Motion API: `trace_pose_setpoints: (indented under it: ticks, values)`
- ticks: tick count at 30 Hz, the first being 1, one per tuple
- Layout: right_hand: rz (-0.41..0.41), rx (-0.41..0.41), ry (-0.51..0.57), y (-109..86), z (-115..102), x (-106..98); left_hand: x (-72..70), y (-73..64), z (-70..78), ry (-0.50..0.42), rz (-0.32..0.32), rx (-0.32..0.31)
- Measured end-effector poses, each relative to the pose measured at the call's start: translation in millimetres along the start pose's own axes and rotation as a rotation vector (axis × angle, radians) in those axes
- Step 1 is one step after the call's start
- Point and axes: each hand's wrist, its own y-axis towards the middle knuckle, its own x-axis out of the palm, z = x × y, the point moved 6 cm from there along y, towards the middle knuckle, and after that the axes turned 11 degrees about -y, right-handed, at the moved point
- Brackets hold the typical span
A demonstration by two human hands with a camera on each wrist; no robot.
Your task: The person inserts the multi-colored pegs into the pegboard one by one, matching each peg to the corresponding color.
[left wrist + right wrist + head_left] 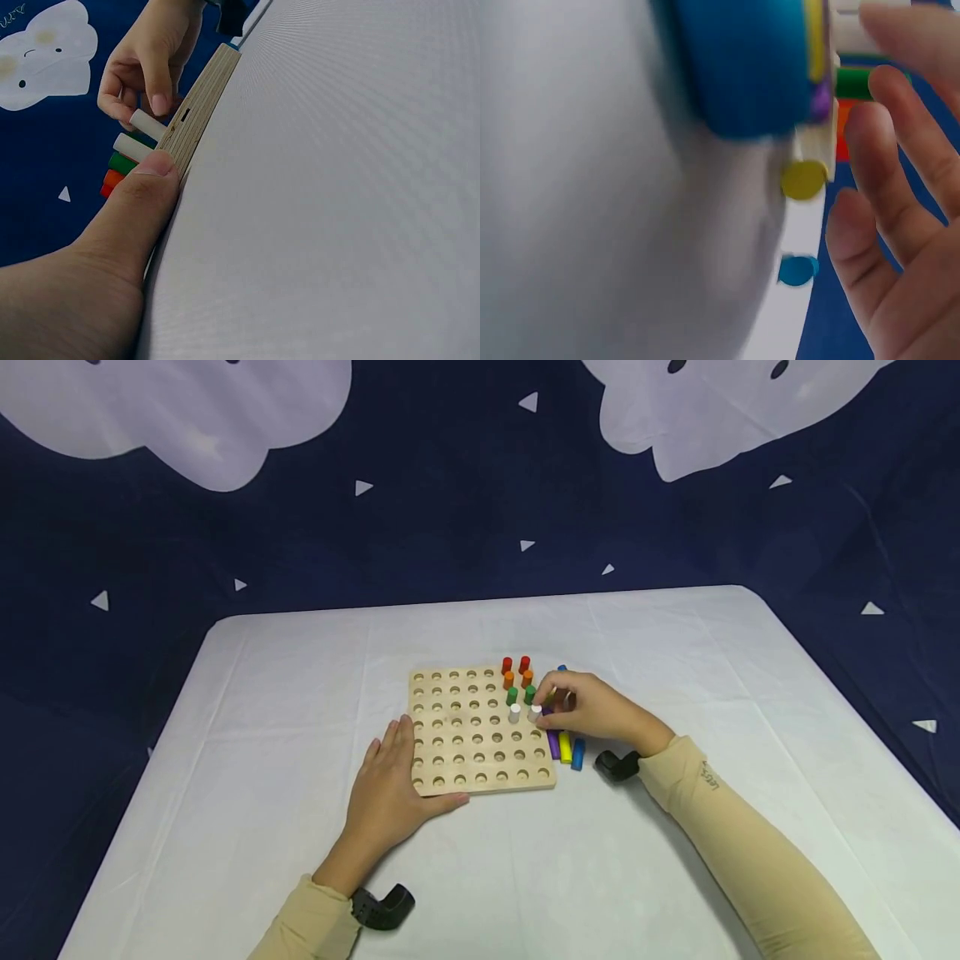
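A wooden peg board with rows of round holes lies on the table. At its right, paired red, orange, green and white pegs stand upright. My left hand rests against the board's left edge with fingers extended, its thumb along the near edge. Beside the right-hand white peg is my right hand, thumb and forefinger spread around its top. The left wrist view shows a small gap between thumb and this white peg. The other fingers are loosely bent and hold nothing.
Loose purple, yellow and blue pegs lie along the board's right side, some partly behind my right hand. Another blue peg lies farther back. A white cloth covers the table; black devices sit at both wrists.
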Motion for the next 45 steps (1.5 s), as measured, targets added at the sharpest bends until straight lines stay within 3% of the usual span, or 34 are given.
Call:
trace_pose_setpoints:
  ticks: [8, 12, 19, 35, 45]
  values:
    - [-0.027, 0.019, 0.178, -9.8, 25, -21, 1.2, 0.5, 0.3, 0.001, 0.004, 0.002]
    - [-0.049, 0.066, 0.21, -9.2, 41, -23, 2.1, 0.3, -0.2, 0.002, 0.003, 0.005]
    - [-0.081, 0.132, 0.097, 2.7, 51, -17, 2.6, -0.4, -0.2, 0.002, 0.0, 0.003]
    - [-0.145, 0.085, -0.077, 17.2, 41, -9, 1.5, 0.8, -0.4, 0.003, 0.01, 0.009]
    - [-0.057, 0.138, -0.066, 13.0, 44, -11, 0.6, 1.1, -1.0, 0.007, 0.008, 0.003]
